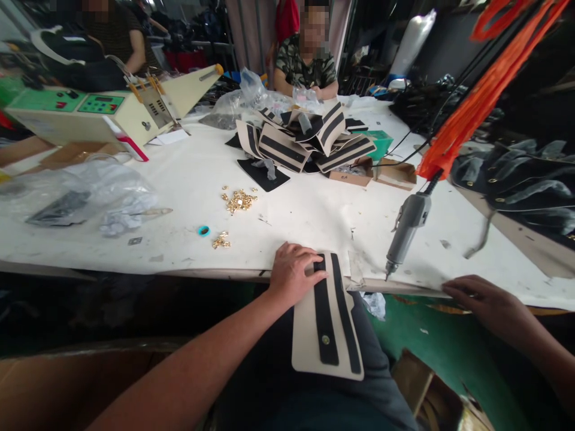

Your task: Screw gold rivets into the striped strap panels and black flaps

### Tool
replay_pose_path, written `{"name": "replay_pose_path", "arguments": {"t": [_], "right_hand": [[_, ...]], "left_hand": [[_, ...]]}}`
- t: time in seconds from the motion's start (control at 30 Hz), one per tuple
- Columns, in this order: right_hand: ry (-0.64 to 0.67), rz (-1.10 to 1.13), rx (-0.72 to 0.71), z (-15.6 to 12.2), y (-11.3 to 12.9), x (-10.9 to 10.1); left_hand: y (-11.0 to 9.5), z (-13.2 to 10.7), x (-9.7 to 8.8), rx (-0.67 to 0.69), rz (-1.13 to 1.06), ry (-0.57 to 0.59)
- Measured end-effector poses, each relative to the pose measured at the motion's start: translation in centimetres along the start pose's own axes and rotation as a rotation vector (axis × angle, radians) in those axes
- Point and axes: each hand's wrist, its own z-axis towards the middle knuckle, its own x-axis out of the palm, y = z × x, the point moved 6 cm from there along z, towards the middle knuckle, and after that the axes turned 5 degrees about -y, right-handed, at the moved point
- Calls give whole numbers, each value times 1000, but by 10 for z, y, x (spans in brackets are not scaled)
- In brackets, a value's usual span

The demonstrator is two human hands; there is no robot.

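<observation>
Left hand (294,274), fingers loosely spread, presses flat on the top of a cream leather panel with two black stripes (305,335), which overhangs the edge of the white desk (314,209) onto the lap. Right hand (487,304) lies flat and empty at the desk edge, near a hanging grey electric screwdriver (406,230).

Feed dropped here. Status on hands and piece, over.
Left hand flat on striped panel, panel hanging off table edge. Right hand on table edge, empty. Hanging screwdriver between hands, touching neither.

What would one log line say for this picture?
left hand: flat on striped panel at table edge | right hand: on table edge, empty | screwdriver: hanging, untouched | gold fittings: loose on table
</observation>
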Motion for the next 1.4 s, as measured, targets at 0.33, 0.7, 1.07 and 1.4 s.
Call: {"name": "replay_pose_path", "arguments": {"t": [0.33, 0.7, 1.07, 1.4], "right_hand": [[212, 251, -178, -6, 191, 73], [343, 304, -369, 40, 269, 147], [376, 353, -240, 47, 266, 152], [439, 376, -119, 50, 266, 153]], "left_hand": [[1, -1, 0, -1, -13, -9], [2, -3, 0, -29, -36, 6], [4, -3, 1, -26, -67, -2], [5, -3, -1, -40, -69, 3]]}}
